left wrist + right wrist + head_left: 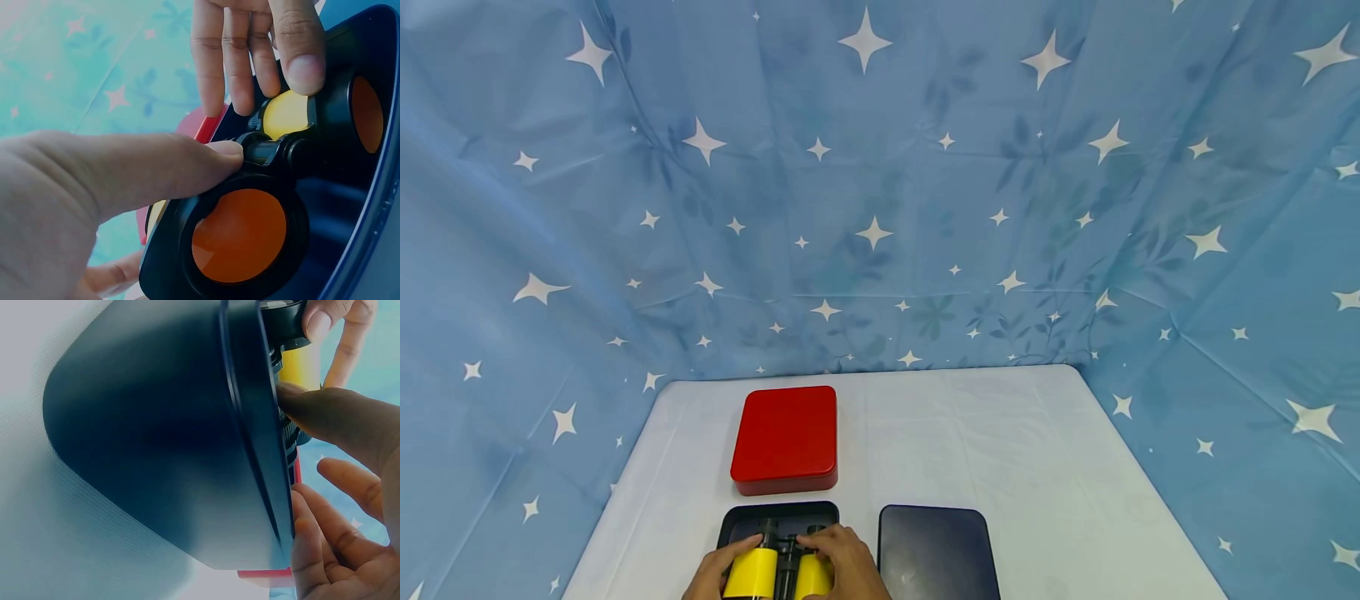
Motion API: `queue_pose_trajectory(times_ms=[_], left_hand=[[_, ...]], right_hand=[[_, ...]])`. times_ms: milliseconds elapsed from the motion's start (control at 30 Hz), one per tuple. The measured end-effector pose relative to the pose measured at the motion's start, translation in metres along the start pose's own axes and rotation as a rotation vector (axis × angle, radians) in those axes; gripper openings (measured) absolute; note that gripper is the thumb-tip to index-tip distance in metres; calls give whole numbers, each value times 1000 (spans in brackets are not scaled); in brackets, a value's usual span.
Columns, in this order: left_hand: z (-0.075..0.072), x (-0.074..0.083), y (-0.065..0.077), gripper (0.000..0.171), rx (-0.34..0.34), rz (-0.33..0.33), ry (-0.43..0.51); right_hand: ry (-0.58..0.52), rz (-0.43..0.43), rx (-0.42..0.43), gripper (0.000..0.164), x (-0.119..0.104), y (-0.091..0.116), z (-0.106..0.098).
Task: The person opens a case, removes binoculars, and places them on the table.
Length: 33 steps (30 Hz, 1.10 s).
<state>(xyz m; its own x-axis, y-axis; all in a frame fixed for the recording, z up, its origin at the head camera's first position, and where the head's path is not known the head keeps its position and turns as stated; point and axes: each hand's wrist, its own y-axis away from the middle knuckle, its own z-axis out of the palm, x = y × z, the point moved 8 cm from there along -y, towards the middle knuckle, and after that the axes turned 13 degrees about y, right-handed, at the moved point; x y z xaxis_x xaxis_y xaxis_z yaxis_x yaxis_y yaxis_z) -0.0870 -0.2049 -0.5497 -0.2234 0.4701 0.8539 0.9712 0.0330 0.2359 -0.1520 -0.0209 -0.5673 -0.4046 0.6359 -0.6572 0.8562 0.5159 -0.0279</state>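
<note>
A pair of yellow and black binoculars (752,573) lies in an open black tin (739,518) at the near edge of the head view. My left hand (711,577) grips its left barrel, the thumb lying across toward the centre hinge in the left wrist view. My right hand (852,567) holds the right barrel, with its thumb on the body. Orange lenses (240,237) face the left wrist camera. In the right wrist view the tin's outer wall (150,425) hides most of the binoculars.
A closed red tin (786,433) sits just behind the black one. To the right lies a flat dark lid (936,550). A white cloth (1022,450) covers the table, with blue star-patterned curtain (872,192) at the back and sides.
</note>
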Motion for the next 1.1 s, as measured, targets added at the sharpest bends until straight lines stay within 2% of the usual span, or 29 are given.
queue_pose_trajectory(times_ms=[100,233,300,467,600,800,1000,1100], left_hand=[[-2,-11,-7,111,-4,-50,36],[-5,-27,-13,118,-7,-115,25],[-7,-33,-18,115,-8,-144,54],[-12,-37,-26,112,4,-194,106],[-16,-36,-20,108,11,-207,125],[-22,-31,-21,100,83,-170,173],[-21,-41,-3,98,20,-240,206],[-23,-38,-7,98,58,-232,239]], right_hand=[[-26,40,-2,62,1,1,0],[-43,73,3,62,1,3,-1],[-54,85,7,62,1,4,-2],[-74,72,45,64,0,4,-5],[-112,45,85,64,-2,4,-9],[-189,64,87,61,-1,5,-11],[-243,107,91,62,1,8,-12],[-301,126,95,62,2,10,-14]])
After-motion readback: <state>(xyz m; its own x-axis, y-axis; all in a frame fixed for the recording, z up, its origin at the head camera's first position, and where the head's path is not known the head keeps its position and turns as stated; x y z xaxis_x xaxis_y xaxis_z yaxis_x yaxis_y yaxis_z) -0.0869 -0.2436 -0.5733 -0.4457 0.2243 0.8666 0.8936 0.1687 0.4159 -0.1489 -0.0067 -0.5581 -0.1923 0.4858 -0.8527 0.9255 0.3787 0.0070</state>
